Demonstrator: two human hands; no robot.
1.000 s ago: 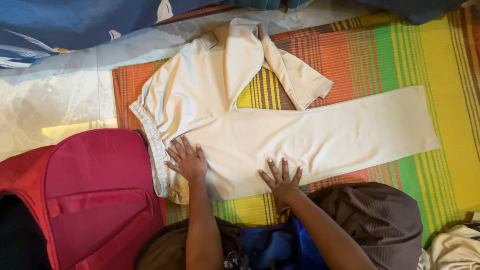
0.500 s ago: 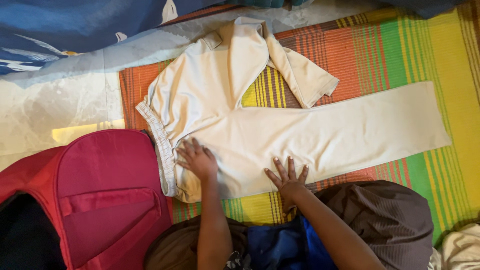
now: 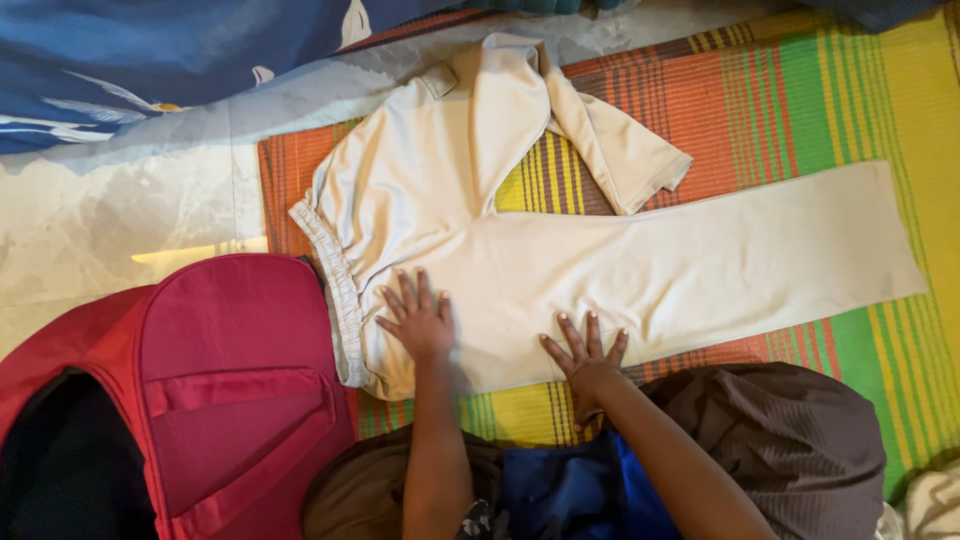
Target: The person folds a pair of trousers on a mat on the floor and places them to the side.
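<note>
A striped mat [image 3: 760, 110] in orange, green and yellow bands lies on a pale marble floor [image 3: 120, 220], its left edge near the middle of the view and its right side running off the frame. A red bag [image 3: 230, 390] sits at the lower left, partly on the floor and just beside the mat's lower left corner; a dark opening shows at its left side. A blue patterned cloth [image 3: 150, 60] spreads along the top left, over the floor. At the bottom, a brown garment [image 3: 790, 440] and a blue one [image 3: 570, 490] lie close together over the mat's near edge. A bit of pale fabric [image 3: 930, 505] shows in the bottom right corner.
</note>
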